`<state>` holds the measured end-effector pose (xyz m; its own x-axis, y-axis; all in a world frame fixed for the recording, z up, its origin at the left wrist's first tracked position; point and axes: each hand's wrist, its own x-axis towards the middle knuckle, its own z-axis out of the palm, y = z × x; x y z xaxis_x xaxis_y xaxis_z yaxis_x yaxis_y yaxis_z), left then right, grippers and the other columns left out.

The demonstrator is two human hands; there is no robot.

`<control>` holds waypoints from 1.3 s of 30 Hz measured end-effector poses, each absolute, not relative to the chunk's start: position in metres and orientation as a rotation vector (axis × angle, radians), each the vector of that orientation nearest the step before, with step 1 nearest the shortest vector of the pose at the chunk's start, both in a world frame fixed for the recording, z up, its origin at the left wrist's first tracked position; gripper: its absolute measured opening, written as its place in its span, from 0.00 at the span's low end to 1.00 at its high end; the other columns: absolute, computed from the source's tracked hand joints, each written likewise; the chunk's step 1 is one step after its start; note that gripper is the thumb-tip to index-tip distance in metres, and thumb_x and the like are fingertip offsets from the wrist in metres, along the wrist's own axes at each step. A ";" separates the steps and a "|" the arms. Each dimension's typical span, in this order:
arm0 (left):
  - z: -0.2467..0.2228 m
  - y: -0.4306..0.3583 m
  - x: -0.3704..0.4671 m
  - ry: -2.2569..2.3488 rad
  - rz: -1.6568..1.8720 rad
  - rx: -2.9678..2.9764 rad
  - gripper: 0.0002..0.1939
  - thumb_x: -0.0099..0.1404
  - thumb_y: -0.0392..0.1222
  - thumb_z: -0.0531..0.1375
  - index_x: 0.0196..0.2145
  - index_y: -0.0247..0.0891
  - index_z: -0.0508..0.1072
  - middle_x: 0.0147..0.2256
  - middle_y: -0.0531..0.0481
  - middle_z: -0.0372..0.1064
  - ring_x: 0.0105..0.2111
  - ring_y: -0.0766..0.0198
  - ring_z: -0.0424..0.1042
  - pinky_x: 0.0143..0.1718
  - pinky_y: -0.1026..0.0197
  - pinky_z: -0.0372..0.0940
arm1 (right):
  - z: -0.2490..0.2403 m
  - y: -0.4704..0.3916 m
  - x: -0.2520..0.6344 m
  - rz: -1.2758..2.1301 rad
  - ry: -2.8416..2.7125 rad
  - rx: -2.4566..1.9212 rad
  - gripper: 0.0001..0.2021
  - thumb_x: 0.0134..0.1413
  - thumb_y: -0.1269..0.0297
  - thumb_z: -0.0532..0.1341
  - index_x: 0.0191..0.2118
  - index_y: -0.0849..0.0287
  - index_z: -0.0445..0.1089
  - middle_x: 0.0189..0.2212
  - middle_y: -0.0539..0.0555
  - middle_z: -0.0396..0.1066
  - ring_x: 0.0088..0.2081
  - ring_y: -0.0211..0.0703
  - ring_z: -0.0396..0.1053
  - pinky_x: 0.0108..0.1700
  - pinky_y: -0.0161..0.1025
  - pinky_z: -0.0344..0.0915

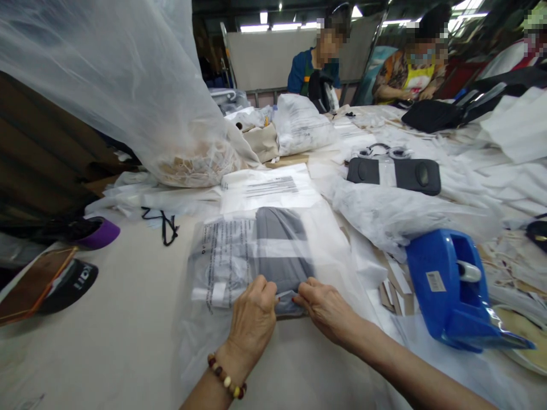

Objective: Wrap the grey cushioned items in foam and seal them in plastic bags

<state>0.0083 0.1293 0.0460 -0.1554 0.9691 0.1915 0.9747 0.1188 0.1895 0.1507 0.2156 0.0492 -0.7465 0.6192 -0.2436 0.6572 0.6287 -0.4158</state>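
The bag (265, 256) carries blocks of small black print on its left half, running sideways to the viewer and too fine to read. A second bag (267, 188) beyond it has bolder black lines of print, also unreadable. The black cap (70, 285) at the left edge shows white letters that look like "KOI"; the rest cannot be made out. The blue tape dispenser (453, 290) bears a small white sticker with unreadable print.

The bag lies flat on the worktop (106, 330), just ahead of the person, its long axis running away from them and leaning slightly left. Inside sits a folded grey garment (280, 250), a pale band across it.

The left hand (253, 319), a bead bracelet at its wrist, and the right hand (327, 307) meet at the bag's near edge, fingertips pinching the plastic there, almost touching each other.

To the left rises a big clear sack (128, 85) with pale scraps in its bottom. A black pouch (395, 175) lies farther right among loose white plastic. Three other people sit at the far end.
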 end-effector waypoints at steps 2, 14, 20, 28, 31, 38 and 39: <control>0.051 0.131 0.008 -2.374 -0.379 -1.994 0.10 0.56 0.30 0.61 0.24 0.38 0.64 0.26 0.53 0.62 0.26 0.61 0.66 0.25 0.61 0.55 | 0.048 0.217 0.148 -0.741 2.760 1.090 0.09 0.60 0.66 0.54 0.30 0.61 0.68 0.28 0.52 0.67 0.27 0.36 0.65 0.29 0.33 0.52; 0.034 0.049 -0.008 -1.832 -0.384 -1.882 0.12 0.61 0.22 0.48 0.39 0.28 0.67 0.33 0.42 0.66 0.34 0.59 0.65 0.37 0.59 0.61 | 0.046 0.219 0.148 -0.804 2.719 1.081 0.11 0.61 0.66 0.53 0.30 0.61 0.69 0.30 0.55 0.69 0.31 0.40 0.68 0.31 0.35 0.54; 0.048 0.047 -0.032 -1.957 -0.397 -1.829 0.13 0.64 0.26 0.45 0.34 0.35 0.67 0.25 0.50 0.66 0.27 0.63 0.65 0.32 0.61 0.59 | 0.045 0.221 0.149 -0.827 2.705 1.072 0.10 0.59 0.67 0.53 0.30 0.61 0.69 0.30 0.54 0.68 0.29 0.39 0.67 0.31 0.34 0.53; 0.064 0.082 -0.049 -2.005 -0.222 -1.724 0.16 0.66 0.40 0.52 0.21 0.39 0.60 0.17 0.55 0.58 0.20 0.63 0.61 0.25 0.60 0.52 | 0.049 0.230 0.146 -0.915 2.677 1.046 0.11 0.58 0.66 0.55 0.26 0.61 0.69 0.28 0.52 0.68 0.30 0.37 0.65 0.33 0.32 0.54; 0.062 0.085 -0.036 -1.871 -0.350 -1.766 0.06 0.64 0.36 0.55 0.29 0.35 0.67 0.23 0.49 0.64 0.27 0.59 0.64 0.32 0.58 0.55 | 0.051 0.233 0.144 -0.933 2.669 1.029 0.12 0.57 0.65 0.56 0.26 0.61 0.70 0.28 0.53 0.69 0.30 0.37 0.66 0.33 0.32 0.55; 0.051 0.108 -0.023 -1.949 -0.598 -2.054 0.07 0.65 0.37 0.54 0.30 0.37 0.69 0.29 0.51 0.66 0.33 0.61 0.63 0.37 0.57 0.53 | 0.050 0.233 0.144 -0.936 2.664 1.027 0.11 0.57 0.65 0.55 0.27 0.62 0.70 0.28 0.54 0.69 0.31 0.38 0.65 0.34 0.32 0.55; 0.050 0.111 -0.024 -1.999 -0.609 -2.078 0.10 0.65 0.37 0.53 0.26 0.37 0.67 0.27 0.52 0.64 0.31 0.62 0.62 0.36 0.57 0.52 | 0.050 0.232 0.144 -0.936 2.663 1.029 0.11 0.57 0.66 0.55 0.27 0.62 0.70 0.29 0.54 0.69 0.31 0.38 0.65 0.34 0.32 0.55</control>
<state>-0.0238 0.1113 0.0504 0.0037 0.9076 0.4199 0.9875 -0.0693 0.1413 0.1442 0.2322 0.0499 -0.7570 0.5620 -0.3334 0.6470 0.5731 -0.5029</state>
